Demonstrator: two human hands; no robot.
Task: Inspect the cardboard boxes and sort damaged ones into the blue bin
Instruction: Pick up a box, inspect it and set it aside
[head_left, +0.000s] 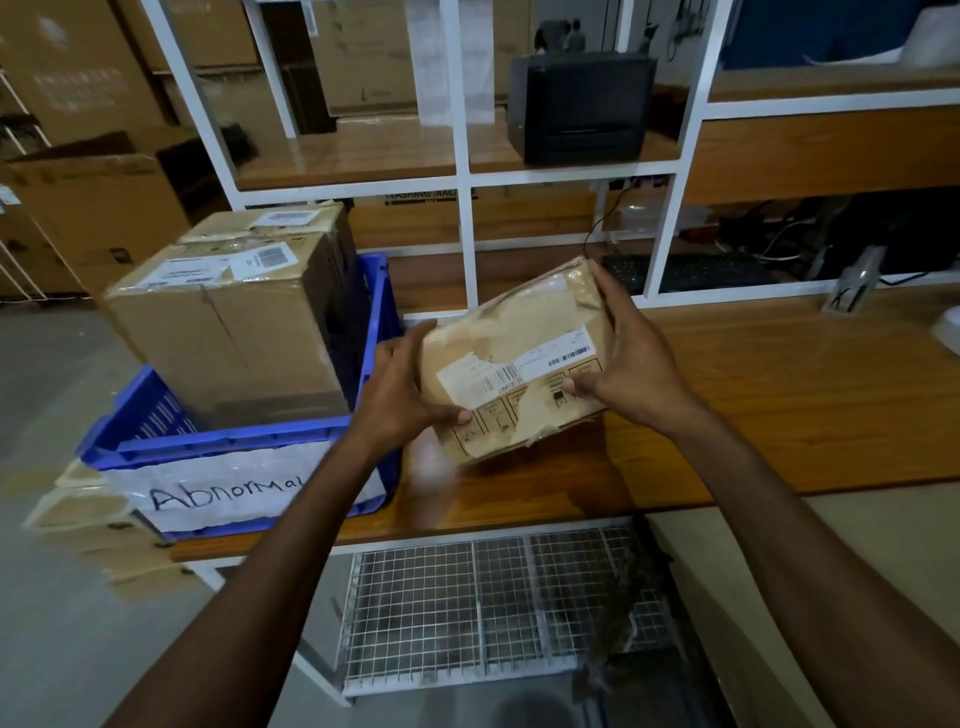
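A small flat cardboard box (511, 332) with torn, peeling paper and a ripped white label is held tilted above the wooden table. My left hand (400, 395) grips its left edge, thumb on the front face. My right hand (631, 358) grips its right side, fingers over the top corner and thumb on the front. The blue bin (371, 332) stands on the table's left end, just left of the held box, with a white sheet reading "Abnormal" on its front. Two larger taped cardboard boxes (234, 322) sit inside the bin.
The wooden table (779, 395) stretches to the right. Behind it a white-framed shelf (462, 171) carries a black printer (582, 104), and a keyboard (691, 273) lies lower down. A wire rack (493, 608) sits under the table. Large cartons stand at far left.
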